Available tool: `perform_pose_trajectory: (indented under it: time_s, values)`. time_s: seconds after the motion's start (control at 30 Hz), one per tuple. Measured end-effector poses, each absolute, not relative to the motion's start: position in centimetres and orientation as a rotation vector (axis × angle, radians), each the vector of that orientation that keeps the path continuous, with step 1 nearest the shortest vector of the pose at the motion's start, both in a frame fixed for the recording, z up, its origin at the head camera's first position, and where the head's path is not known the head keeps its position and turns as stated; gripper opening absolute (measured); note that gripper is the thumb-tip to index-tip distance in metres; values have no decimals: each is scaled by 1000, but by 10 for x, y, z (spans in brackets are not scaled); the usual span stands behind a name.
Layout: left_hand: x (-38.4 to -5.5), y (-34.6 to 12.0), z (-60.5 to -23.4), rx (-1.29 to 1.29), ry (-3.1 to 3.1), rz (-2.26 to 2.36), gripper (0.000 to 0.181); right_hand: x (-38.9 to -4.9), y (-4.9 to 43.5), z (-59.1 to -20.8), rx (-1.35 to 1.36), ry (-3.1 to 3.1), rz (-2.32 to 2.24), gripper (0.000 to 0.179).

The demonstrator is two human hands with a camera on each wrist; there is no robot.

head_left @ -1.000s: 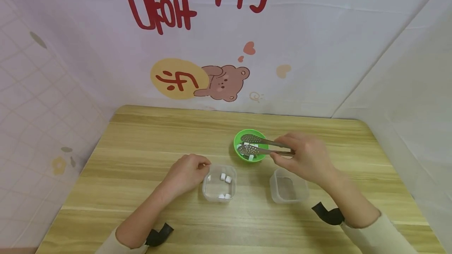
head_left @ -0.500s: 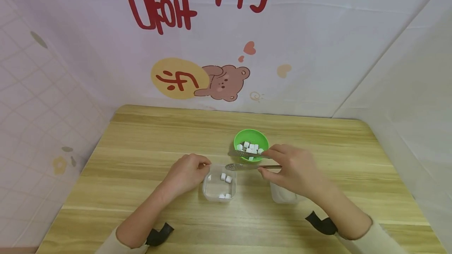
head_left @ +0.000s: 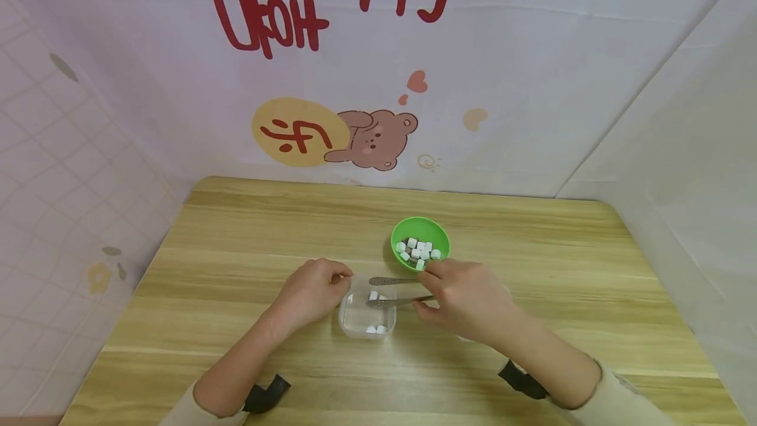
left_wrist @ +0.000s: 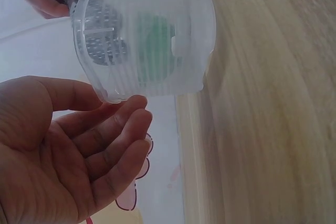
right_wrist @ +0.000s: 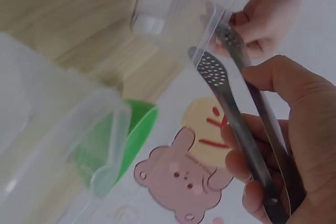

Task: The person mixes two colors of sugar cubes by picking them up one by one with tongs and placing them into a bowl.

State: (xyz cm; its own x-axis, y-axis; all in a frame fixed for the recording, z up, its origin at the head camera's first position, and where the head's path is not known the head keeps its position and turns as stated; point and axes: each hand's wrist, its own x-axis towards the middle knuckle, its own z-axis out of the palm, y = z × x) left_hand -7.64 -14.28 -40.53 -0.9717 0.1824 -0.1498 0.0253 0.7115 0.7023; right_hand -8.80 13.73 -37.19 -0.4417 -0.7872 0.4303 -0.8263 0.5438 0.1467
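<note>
My left hand (head_left: 316, 289) pinches the back left corner of a clear plastic box (head_left: 349, 327) between thumb and forefinger. Several small white cubes (head_left: 381, 329) lie inside that box. With my right hand (head_left: 470, 298) I hold metal tongs (right_wrist: 239, 121), their perforated ends over the box. The ends stand apart, with no cube visible between them. A green bowl (head_left: 427, 229) behind the box contains several more white cubes (head_left: 416, 253). In the left wrist view, the tongs (left_wrist: 102, 30) and the bowl show blurred through the box's wall.
A second clear box (right_wrist: 47, 119) stands on the right, mostly hidden under my right hand in the head view. All of it rests on a wood-grain table (head_left: 266, 215). A printed cloth wall (head_left: 503, 84) rises behind the table's back edge.
My right hand has carried the tongs from over the green bowl leftward and nearer, to above the left box. The second box is now mostly covered. My left hand has stayed put.
</note>
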Motion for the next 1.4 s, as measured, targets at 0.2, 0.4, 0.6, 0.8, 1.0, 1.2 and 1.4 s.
perform_pose_trajectory:
  time_s: [0.2,0.4,0.6,0.8,1.0,1.2,1.4]
  values:
    - [-76,-143,-406,175,2715,1112,20,-82,119,-370,1343,-2348,-70,34]
    - [-76,-144,-408,195,2724,1118,20,-76,103,-367,1376,-2315,-291,25]
    - [-76,-144,-407,213,2725,1125,20,-69,93,-365,1386,-2301,-455,16]
    - [-76,-144,-406,221,2732,1118,20,-67,87,-365,1353,-2294,-491,18]
    - [-77,-144,-407,189,2721,1107,19,-70,86,-365,1362,-2288,-463,19]
    - [-78,-145,-408,180,2715,1107,19,-70,85,-365,1359,-2300,-468,18]
    - [-78,-145,-408,184,2711,1114,19,-69,82,-365,1380,-2293,-520,20]
